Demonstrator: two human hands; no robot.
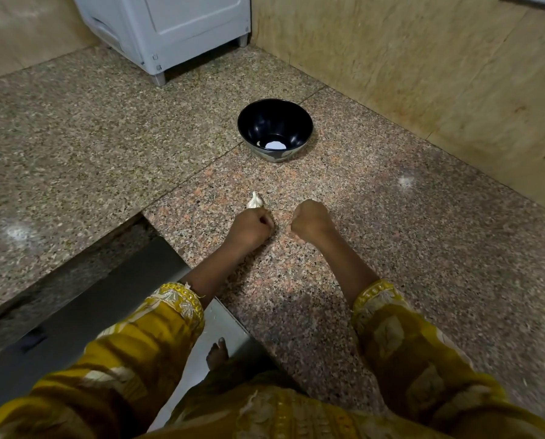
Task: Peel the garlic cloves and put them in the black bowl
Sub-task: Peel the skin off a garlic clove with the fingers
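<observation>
Left hand [250,228]: fingers curled tight against near end of garlic bulb [254,201] on desk [391,248], apparently gripping it; contact hidden under knuckles. Beyond, well apart: black bowl [275,128], no cloves evident inside. Right hand [310,221]: fingers curled into fist, nothing visibly held. Step judged: just starting, bulb whole. Next calls for breaking off clove, stripping skin.

the bowl [261,122] stands on the counter [391,248] at the far middle, with a boxy appliance [182,26] behind it to the far left and the wall [423,74] along the right. nearer, the garlic bulb [254,201] lies on the counter against the far edge of the left hand [251,228]. the right hand [310,220] is just beside it on the right.
</observation>
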